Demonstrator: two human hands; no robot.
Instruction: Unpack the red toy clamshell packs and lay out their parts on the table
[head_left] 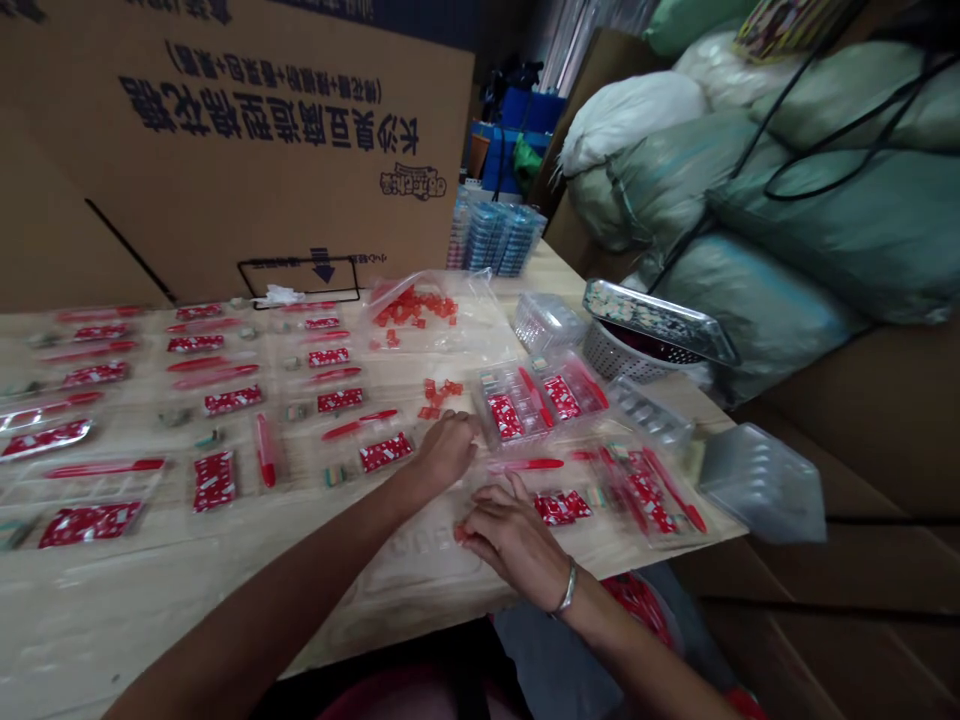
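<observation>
Fingers (pixel 517 488) spread and released, nothing visibly grasped; red pen (pixel 525 464) lies long axis crosswise on the worktop (pixel 150 620), just beyond the right hand (pixel 514 535), left hand (pixel 446 450) farther.

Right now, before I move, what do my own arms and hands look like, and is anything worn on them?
Your left arm and right arm are bare, with no sleeves in view, and your left hand and right hand wear no gloves. A narrow silver-coloured bangle circles your right wrist. Your left wrist shows no bangle or watch.
</observation>
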